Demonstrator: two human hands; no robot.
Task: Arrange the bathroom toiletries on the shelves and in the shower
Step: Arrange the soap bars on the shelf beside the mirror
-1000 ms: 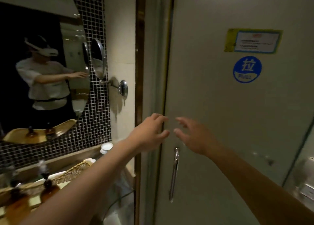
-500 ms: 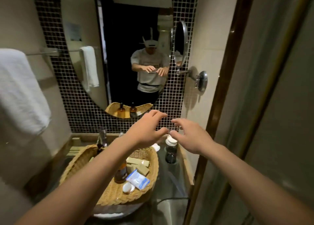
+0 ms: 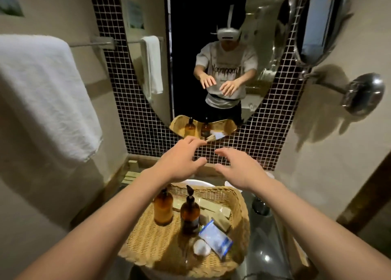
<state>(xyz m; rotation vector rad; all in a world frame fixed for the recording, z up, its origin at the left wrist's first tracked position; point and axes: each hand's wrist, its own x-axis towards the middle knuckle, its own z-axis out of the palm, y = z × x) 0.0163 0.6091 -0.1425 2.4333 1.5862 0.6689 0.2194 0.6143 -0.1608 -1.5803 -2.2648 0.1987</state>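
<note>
A wicker basket [image 3: 241, 212] stands on the basin below me. In it are two amber pump bottles [image 3: 163, 208] [image 3: 189, 215], tan paper-wrapped packets [image 3: 208, 205], a blue and white sachet [image 3: 214, 238] and a small white round item [image 3: 201, 248]. My left hand [image 3: 179, 161] and my right hand [image 3: 237, 167] hover side by side above the basket's far rim, fingers loosely spread and holding nothing. Neither hand touches anything.
A white towel [image 3: 42, 93] hangs on a rail at the left. A large mirror [image 3: 190, 46] on dark mosaic tile faces me, with a round magnifying mirror [image 3: 317, 23] on an arm at the right. A dark glass counter [image 3: 264, 248] surrounds the basin.
My view has swung left from the shower door to the sink and dropped toward the basket. Both hands stay raised together and empty.
</note>
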